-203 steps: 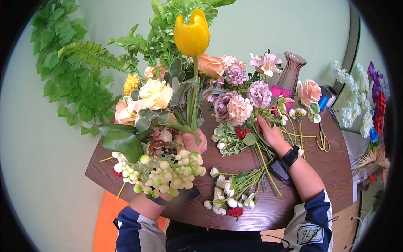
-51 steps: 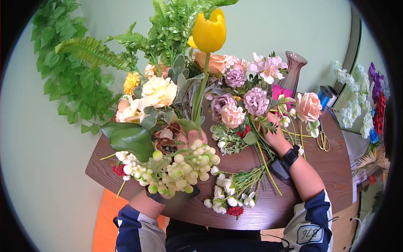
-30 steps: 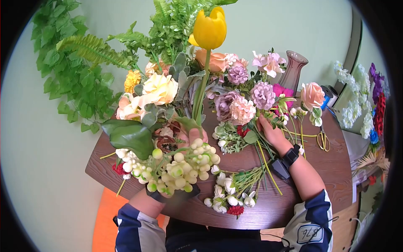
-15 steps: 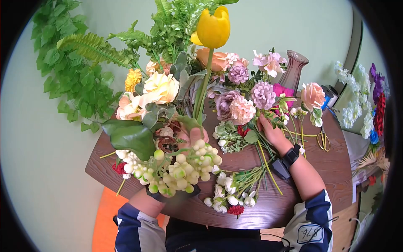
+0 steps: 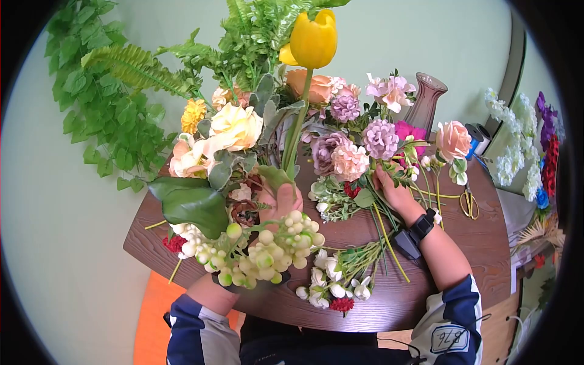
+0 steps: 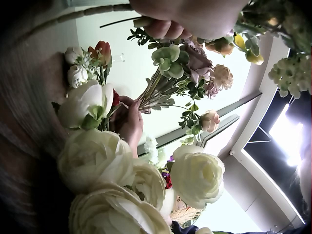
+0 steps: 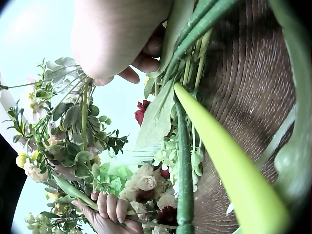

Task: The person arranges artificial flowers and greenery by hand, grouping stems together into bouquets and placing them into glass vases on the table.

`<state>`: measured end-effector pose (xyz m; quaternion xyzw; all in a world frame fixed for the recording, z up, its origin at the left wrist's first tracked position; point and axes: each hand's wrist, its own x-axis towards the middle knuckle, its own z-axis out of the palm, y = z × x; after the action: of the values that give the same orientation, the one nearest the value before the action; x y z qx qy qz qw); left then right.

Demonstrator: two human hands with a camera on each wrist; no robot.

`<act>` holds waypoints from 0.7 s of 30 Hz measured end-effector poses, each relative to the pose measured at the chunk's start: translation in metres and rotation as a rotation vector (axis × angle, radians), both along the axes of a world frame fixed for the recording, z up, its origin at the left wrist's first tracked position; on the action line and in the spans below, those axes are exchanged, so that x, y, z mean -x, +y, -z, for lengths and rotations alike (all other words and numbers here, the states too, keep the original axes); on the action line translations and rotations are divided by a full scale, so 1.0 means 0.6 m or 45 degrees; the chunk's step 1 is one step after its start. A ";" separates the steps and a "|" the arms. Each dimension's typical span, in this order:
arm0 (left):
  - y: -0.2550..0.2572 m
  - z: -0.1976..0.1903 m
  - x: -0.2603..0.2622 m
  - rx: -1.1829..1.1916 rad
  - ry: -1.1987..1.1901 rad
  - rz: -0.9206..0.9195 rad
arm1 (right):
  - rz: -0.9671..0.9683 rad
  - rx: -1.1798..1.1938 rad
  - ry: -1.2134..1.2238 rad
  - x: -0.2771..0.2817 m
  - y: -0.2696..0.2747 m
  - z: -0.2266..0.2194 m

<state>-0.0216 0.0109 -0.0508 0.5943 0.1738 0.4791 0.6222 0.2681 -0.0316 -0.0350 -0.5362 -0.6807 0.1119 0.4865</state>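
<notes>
My left hand grips the stems of a bouquet in front of me; its curled fingers show in the right wrist view. A tall yellow tulip rises from this bunch, beside a cream rose, green fern, a broad dark leaf and pale green berries. My right hand pinches the gathered stems of a second bunch. That bunch carries lilac flowers, a pink hydrangea-like head and a peach rose.
White blooms with a red flower lie near the front edge of the brown table. At the back right stand a purple glass vase and spools, with gold-handled scissors nearby. Ivy hangs on the left.
The yellow tulip has shifted right, and another yellow bloom shows behind it. My left hand and the berries have moved slightly right. My right hand stays in nearly the same place.
</notes>
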 end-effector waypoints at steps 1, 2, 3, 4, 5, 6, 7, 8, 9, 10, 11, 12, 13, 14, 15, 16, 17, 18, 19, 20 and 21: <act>0.000 0.000 0.000 -0.001 -0.002 0.002 | 0.005 0.002 -0.011 0.001 -0.001 -0.002; 0.001 0.000 0.000 -0.002 -0.004 0.004 | 0.005 0.002 -0.011 0.001 -0.001 -0.002; 0.001 0.001 0.000 -0.002 -0.006 0.006 | 0.008 0.013 -0.004 0.001 -0.001 -0.001; 0.002 0.001 0.000 -0.003 -0.008 0.008 | 0.011 0.024 0.003 0.001 -0.001 -0.001; 0.002 0.001 0.000 -0.004 -0.010 0.011 | 0.011 0.024 0.003 0.003 -0.001 -0.003; 0.002 0.001 0.000 -0.005 -0.012 0.013 | 0.014 0.004 -0.018 0.005 -0.003 -0.007; 0.003 0.001 0.000 -0.006 -0.015 0.015 | 0.017 -0.015 -0.039 0.006 -0.004 -0.009; 0.003 0.002 0.000 -0.006 -0.017 0.017 | 0.017 -0.015 -0.039 0.005 -0.003 -0.007; 0.004 0.002 0.000 -0.007 -0.019 0.019 | 0.025 -0.006 -0.054 0.003 -0.001 -0.005; 0.005 0.002 -0.001 -0.008 -0.020 0.022 | 0.034 0.004 -0.068 0.000 0.001 -0.002; 0.005 0.003 -0.001 -0.009 -0.022 0.024 | 0.034 0.004 -0.068 -0.002 0.003 0.000; 0.006 0.003 -0.001 -0.009 -0.024 0.027 | 0.046 0.003 -0.096 -0.004 0.003 0.003; 0.007 0.003 -0.002 -0.010 -0.026 0.029 | 0.058 0.002 -0.124 -0.005 0.004 0.004; 0.008 0.004 -0.002 -0.011 -0.028 0.032 | 0.059 0.002 -0.124 -0.006 0.004 0.005; 0.009 0.004 -0.003 -0.011 -0.030 0.034 | 0.063 -0.009 -0.132 -0.006 0.004 0.005; 0.009 0.004 -0.003 -0.012 -0.033 0.036 | 0.067 -0.019 -0.141 -0.006 0.005 0.005; 0.009 0.004 -0.003 -0.013 -0.035 0.038 | 0.067 -0.019 -0.141 -0.006 0.005 0.006; 0.009 0.004 -0.004 -0.014 -0.037 0.040 | 0.086 -0.027 -0.165 -0.007 0.005 0.007; 0.010 0.004 -0.004 -0.014 -0.039 0.042 | 0.105 -0.034 -0.188 -0.006 0.005 0.007; 0.010 0.003 -0.004 -0.015 -0.041 0.044 | 0.105 -0.034 -0.188 -0.006 0.005 0.006; 0.010 0.003 -0.004 -0.016 -0.043 0.046 | 0.088 0.002 -0.142 -0.004 0.003 0.004</act>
<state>-0.0191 0.0169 -0.0527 0.5928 0.1495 0.4789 0.6300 0.2705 -0.0296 -0.0372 -0.5652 -0.6878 0.0656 0.4508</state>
